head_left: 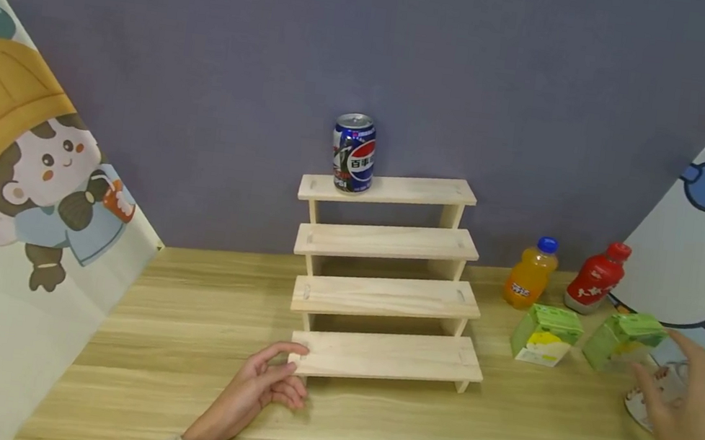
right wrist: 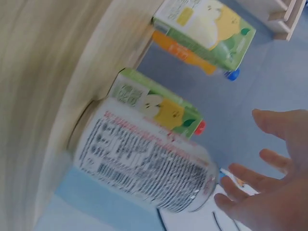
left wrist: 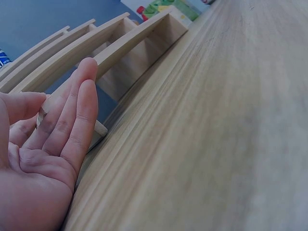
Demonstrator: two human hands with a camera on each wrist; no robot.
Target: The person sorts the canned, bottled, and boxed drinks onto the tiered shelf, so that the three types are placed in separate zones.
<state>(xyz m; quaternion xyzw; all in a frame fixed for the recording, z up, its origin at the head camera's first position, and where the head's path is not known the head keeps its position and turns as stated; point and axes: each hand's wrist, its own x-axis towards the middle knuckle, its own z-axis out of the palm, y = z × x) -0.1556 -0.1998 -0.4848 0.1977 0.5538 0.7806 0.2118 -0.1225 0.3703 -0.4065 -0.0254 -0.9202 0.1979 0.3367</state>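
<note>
My left hand (head_left: 262,384) pinches the left end of the lowest board of a four-step wooden display stand (head_left: 386,354) between thumb and index finger. The other fingers of that hand (left wrist: 53,139) extend below the board in the left wrist view. On the right, my right hand (head_left: 696,412) is beside a white can (head_left: 666,390) with printed text, partly covering it in the head view. Its fingers are spread and apart from the can (right wrist: 144,156) in the right wrist view. A blue Pepsi can (head_left: 353,153) stands upright on the top step.
Two green juice cartons (head_left: 547,335) stand right of the stand, one close to the white can. Behind them are an orange drink bottle (head_left: 529,276) with a blue cap and a red bottle (head_left: 595,280). A grey wall (head_left: 243,91) backs the wooden table (head_left: 181,346); printed side panels flank it.
</note>
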